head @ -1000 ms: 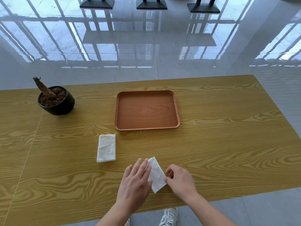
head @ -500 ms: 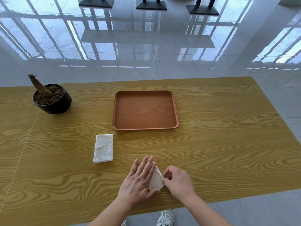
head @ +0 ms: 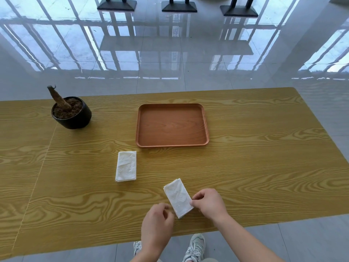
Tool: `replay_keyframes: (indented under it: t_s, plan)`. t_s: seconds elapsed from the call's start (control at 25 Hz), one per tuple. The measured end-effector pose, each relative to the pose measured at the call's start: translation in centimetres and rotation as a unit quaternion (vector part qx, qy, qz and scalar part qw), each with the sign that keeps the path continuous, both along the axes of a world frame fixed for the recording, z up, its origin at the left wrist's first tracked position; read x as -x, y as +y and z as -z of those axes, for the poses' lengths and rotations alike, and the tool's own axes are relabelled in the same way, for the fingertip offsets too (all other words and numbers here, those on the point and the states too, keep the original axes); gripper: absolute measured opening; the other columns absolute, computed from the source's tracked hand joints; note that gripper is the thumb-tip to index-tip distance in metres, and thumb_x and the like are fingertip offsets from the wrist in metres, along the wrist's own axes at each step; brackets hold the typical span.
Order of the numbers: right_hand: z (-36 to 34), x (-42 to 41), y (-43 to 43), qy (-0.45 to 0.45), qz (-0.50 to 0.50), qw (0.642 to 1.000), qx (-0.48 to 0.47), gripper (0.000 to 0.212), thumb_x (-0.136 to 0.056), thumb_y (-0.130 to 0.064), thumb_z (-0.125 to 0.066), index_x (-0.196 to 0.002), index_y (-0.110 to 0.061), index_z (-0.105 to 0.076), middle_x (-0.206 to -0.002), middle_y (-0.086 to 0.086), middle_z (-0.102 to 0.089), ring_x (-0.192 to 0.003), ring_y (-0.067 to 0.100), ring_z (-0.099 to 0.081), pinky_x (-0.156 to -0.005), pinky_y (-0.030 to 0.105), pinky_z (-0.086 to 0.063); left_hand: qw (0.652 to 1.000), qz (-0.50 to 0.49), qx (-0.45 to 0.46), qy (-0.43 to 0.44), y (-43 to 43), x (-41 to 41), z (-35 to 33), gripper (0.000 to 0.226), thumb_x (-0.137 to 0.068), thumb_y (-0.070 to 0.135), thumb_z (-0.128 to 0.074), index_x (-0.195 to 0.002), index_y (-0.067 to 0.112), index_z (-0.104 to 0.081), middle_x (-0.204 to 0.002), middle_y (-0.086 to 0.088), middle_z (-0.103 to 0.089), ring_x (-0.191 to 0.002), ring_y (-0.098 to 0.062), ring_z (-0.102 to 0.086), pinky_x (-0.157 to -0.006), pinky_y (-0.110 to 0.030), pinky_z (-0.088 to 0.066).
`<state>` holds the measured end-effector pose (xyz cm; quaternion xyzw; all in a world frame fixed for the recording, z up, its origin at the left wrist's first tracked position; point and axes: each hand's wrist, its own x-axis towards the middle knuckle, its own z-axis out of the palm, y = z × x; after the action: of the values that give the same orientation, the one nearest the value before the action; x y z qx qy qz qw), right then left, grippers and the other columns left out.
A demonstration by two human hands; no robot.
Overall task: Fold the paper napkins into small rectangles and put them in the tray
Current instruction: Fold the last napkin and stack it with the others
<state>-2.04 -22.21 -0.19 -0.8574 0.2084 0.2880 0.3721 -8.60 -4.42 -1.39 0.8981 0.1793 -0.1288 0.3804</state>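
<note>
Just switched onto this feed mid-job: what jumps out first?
A white folded napkin lies near the front edge of the table, pinched on its right side by the right hand, with the left hand beside it. Behind it sits an empty wooden tray, with a second napkin to its front left.
</note>
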Motion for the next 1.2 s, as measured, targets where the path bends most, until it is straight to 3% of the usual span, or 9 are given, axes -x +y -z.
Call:
replay_keyframes:
  t_s: [0.08, 0.16, 0.24, 0.4, 0.6, 0.76, 1.04, 1.2]
  plan:
    - [-0.3, -0.1, -0.1, 0.027, 0.042, 0.998, -0.048, 0.006, -0.071, -0.017, -0.081, -0.070, -0.016, -0.075, -0.064, -0.002, -0.074, -0.053, 0.011, -0.062, -0.057, 0.033, -0.053, 0.993, -0.067, 0.047, 0.085, -0.4, -0.1, -0.6, 0.007, -0.084, 0.032, -0.063, -0.089, 0.029, -0.067, -0.077, 0.016, -0.067, -0.075, 0.000, -0.062, -0.070, -0.027, -0.051]
    - [-0.5, -0.3, -0.2, 0.054, 0.088, 0.990, -0.098, 0.004, -0.074, -0.009, -0.079, -0.074, -0.010, -0.076, -0.064, 0.005, -0.072, -0.047, 0.013, -0.057, -0.045, 0.027, -0.044, 0.969, -0.157, 0.132, 0.136, -0.8, -0.3, -1.2, 0.016, -0.085, 0.038, -0.066, -0.086, 0.023, -0.070, -0.073, 0.008, -0.074, -0.069, -0.011, -0.070, -0.065, -0.033, -0.058]
    - [-0.7, -0.5, -0.2, 0.074, 0.131, 0.979, -0.136, 0.001, -0.077, -0.005, -0.076, -0.077, -0.004, -0.075, -0.066, 0.007, -0.071, -0.047, 0.014, -0.054, -0.043, 0.025, -0.040, 0.938, -0.216, 0.209, 0.170, -0.9, -0.6, -1.6, 0.026, -0.087, 0.042, -0.067, -0.087, 0.017, -0.071, -0.068, 0.003, -0.076, -0.060, -0.017, -0.072, -0.050, -0.028, -0.054]
    - [-1.0, -0.4, 0.3, 0.094, 0.175, 0.961, -0.195, 0.003, -0.083, -0.004, -0.069, -0.080, -0.006, -0.071, -0.062, 0.004, -0.063, -0.048, 0.013, -0.049, -0.044, 0.024, -0.037, 0.875, -0.249, 0.335, 0.243, -0.7, -1.2, -2.0, 0.039, -0.087, 0.047, -0.071, -0.094, 0.009, -0.071, -0.073, -0.003, -0.078, -0.068, -0.028, -0.076, -0.047, -0.027, -0.050]
    - [-1.4, -0.2, 0.9, 0.089, 0.193, 0.953, -0.216, 0.009, -0.085, -0.010, -0.070, -0.076, -0.012, -0.070, -0.064, -0.002, -0.068, -0.050, 0.011, -0.053, -0.043, 0.023, -0.038, 0.832, -0.298, 0.397, 0.249, -0.9, -2.0, -2.3, 0.022, -0.087, 0.022, -0.075, -0.100, 0.005, -0.070, -0.079, -0.009, -0.079, -0.063, -0.023, -0.073, -0.048, -0.025, -0.049]
    - [-1.5, 0.0, 1.3, 0.046, 0.160, 0.968, -0.188, 0.004, -0.084, -0.010, -0.071, -0.083, -0.006, -0.072, -0.065, 0.000, -0.068, -0.051, 0.012, -0.053, -0.045, 0.024, -0.038, 0.847, -0.316, 0.372, 0.209, -0.3, -2.5, -2.1, 0.014, -0.084, 0.007, -0.075, -0.097, 0.005, -0.070, -0.076, -0.012, -0.078, -0.055, -0.020, -0.069, -0.041, -0.024, -0.045]
    - [-1.7, -0.8, 3.2, -0.011, 0.082, 0.986, -0.144, 0.008, -0.083, -0.014, -0.074, -0.075, -0.013, -0.071, -0.063, -0.006, -0.066, -0.056, 0.011, -0.053, -0.054, 0.027, -0.043, 0.886, -0.291, 0.339, 0.123, 1.5, -3.1, -2.2, 0.003, -0.083, 0.003, -0.073, -0.086, 0.004, -0.073, -0.065, -0.007, -0.074, -0.052, -0.017, -0.062, -0.045, -0.027, -0.045]
    - [-2.0, -2.1, 5.1, -0.026, 0.056, 0.988, -0.142, 0.008, -0.082, -0.017, -0.076, -0.075, -0.015, -0.072, -0.062, -0.009, -0.067, -0.052, 0.005, -0.053, -0.052, 0.023, -0.043, 0.918, -0.264, 0.288, 0.066, 3.5, -3.7, -3.1, 0.006, -0.081, 0.009, -0.072, -0.078, 0.014, -0.075, -0.069, -0.003, -0.076, -0.057, -0.016, -0.069, -0.050, -0.025, -0.050]
